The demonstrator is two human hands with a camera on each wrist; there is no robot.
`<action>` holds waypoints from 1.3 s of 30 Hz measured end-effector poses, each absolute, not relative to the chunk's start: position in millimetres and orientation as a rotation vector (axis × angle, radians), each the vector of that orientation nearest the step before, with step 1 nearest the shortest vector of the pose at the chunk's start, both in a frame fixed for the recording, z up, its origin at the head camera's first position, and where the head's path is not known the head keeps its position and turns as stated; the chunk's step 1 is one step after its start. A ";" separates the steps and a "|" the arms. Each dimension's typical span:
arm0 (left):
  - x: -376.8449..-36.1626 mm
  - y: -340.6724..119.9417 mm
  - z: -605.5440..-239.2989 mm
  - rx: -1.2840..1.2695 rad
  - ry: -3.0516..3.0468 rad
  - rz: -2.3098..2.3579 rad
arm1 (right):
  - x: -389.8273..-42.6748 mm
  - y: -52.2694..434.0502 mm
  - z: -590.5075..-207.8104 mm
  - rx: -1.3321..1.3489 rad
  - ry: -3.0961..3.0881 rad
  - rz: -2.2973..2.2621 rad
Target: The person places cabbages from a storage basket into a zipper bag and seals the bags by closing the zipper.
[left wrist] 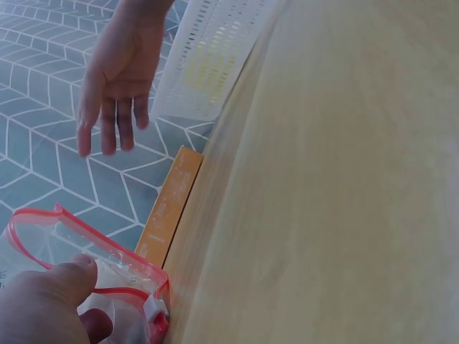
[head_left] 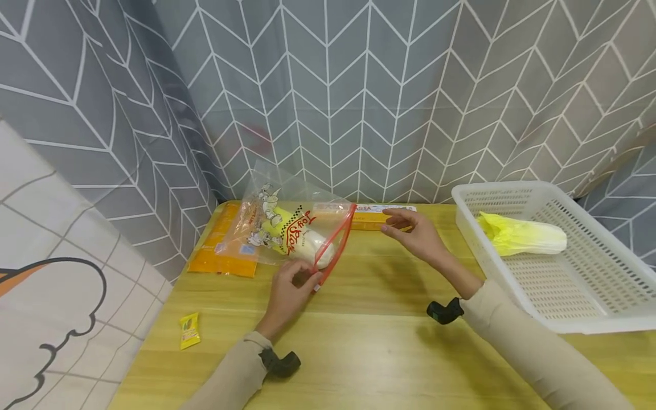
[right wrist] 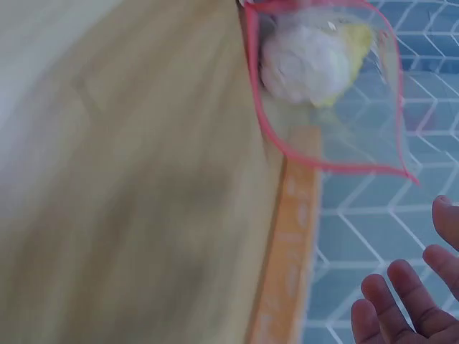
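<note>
— What does the left hand (head_left: 288, 289) have?

— It pinches the lower corner of the red zip rim of the clear printed plastic bag (head_left: 287, 230), thumb on top. Just past the pinch, inside the bag, lies a pale yellow-white cabbage (head_left: 307, 242), its white end at the open mouth.

— And the right hand (head_left: 416, 232)?

— Released, fingers straight, holding nothing; it hangs above the wooden table (head_left: 369, 341), just beyond the top of the bag's rim and apart from it. Behind its fingertips lies a long orange box (head_left: 370, 218).

— Anything else?

— A second yellow-white cabbage (head_left: 520, 236) lies in the white perforated plastic basket (head_left: 574, 307), past the right wrist. An orange flat packet (head_left: 221, 250) lies under the bag, and a small yellow sachet (head_left: 189, 330) lies near the left sleeve.
</note>
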State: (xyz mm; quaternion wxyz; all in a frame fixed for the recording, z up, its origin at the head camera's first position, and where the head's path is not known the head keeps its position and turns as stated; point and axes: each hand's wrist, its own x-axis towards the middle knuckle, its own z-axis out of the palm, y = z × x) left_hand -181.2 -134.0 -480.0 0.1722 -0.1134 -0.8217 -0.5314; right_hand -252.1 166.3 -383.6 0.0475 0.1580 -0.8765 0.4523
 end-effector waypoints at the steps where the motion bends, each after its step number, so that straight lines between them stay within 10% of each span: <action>1: -181.1 -134.0 -480.1 -0.317 -2.334 -1.507 | -253.2 171.7 -380.0 0.488 -2.672 1.363; 39: -178.3 -133.4 -476.6 -0.291 -2.328 -1.549 | -238.8 388.9 -331.0 0.197 -2.808 0.928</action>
